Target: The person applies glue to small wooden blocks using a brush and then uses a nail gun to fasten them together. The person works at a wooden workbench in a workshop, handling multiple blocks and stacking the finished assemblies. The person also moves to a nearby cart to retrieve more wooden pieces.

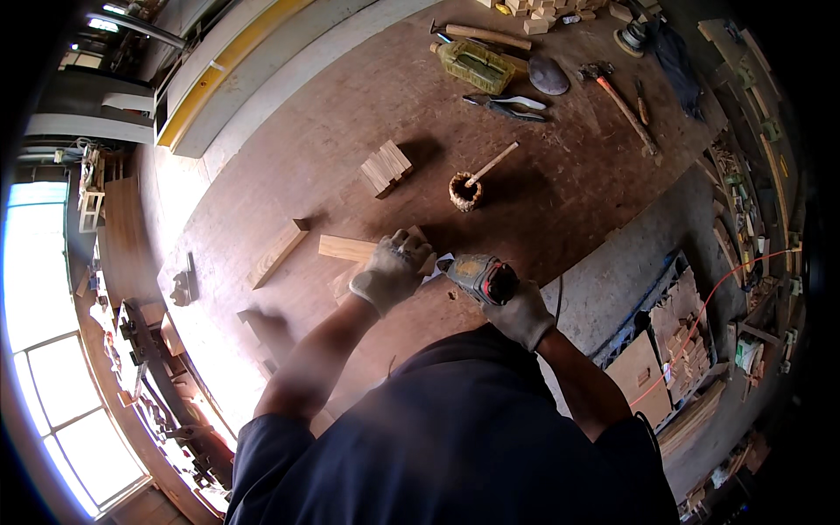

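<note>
In a pale work glove, my left hand (pixel 391 269) curls over a piece of wood, its fingers bent down around it. A light wooden strip (pixel 344 248) sticks out to the left from beneath that hand. My right hand (pixel 523 317), gloved too, is closed around the handle of a grey power drill (pixel 477 278) with a dark red rear end. The drill's nose points left, close beside my left fingers; the tip against the wood is hidden. Farther away stand a crusted glue pot (pixel 464 194) with a stick (pixel 495 163) in it and a stack of wood blocks (pixel 385 169).
Left on the brown table (pixel 332 166) lie a wooden piece (pixel 277 255) and a hand plane (pixel 184 280). At the far side are a yellowish plastic bottle (pixel 475 68), pliers (pixel 509 108), a hammer (pixel 623 111) and more blocks (pixel 541 16). A crate of wood pieces (pixel 678 328) stands right.
</note>
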Demonstrator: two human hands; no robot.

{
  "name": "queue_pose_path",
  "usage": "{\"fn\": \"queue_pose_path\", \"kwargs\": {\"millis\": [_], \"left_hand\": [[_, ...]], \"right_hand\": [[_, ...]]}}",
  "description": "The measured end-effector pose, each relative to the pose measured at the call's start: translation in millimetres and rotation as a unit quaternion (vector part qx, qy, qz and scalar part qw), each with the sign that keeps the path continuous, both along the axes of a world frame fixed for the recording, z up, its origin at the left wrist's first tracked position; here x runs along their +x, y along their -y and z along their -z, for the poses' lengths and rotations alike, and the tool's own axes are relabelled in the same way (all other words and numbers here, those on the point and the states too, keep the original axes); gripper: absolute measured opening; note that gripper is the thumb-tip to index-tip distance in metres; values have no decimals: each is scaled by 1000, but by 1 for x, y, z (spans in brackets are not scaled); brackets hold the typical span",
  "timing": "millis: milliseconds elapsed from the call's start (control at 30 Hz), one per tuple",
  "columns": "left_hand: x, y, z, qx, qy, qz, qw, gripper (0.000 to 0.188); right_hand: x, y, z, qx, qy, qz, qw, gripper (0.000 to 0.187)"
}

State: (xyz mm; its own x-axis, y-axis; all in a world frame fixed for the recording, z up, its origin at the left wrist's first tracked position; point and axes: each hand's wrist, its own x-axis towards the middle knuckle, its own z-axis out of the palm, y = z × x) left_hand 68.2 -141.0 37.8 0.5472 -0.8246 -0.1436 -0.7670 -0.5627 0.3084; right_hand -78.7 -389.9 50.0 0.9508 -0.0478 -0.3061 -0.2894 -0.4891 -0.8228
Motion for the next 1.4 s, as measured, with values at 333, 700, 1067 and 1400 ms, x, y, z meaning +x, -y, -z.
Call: {"fn": "queue_pose_path", "kwargs": {"millis": [333, 700, 1067, 1400], "left_hand": [[-1, -2, 8, 0, -6, -9, 1000, 42], [-2, -6, 17, -39, 31, 16, 999, 38], [1, -2, 3, -68, 31, 51, 996, 35], [1, -2, -2, -42, 20, 55, 997, 38]], "right_hand": [[-2, 0, -1, -1, 8, -10, 1000, 19], [0, -1, -1, -69, 123, -39, 989, 27], [-15, -5, 0, -52, 95, -38, 993, 26], [-13, -10, -4, -75, 46, -42, 995, 29]]}}
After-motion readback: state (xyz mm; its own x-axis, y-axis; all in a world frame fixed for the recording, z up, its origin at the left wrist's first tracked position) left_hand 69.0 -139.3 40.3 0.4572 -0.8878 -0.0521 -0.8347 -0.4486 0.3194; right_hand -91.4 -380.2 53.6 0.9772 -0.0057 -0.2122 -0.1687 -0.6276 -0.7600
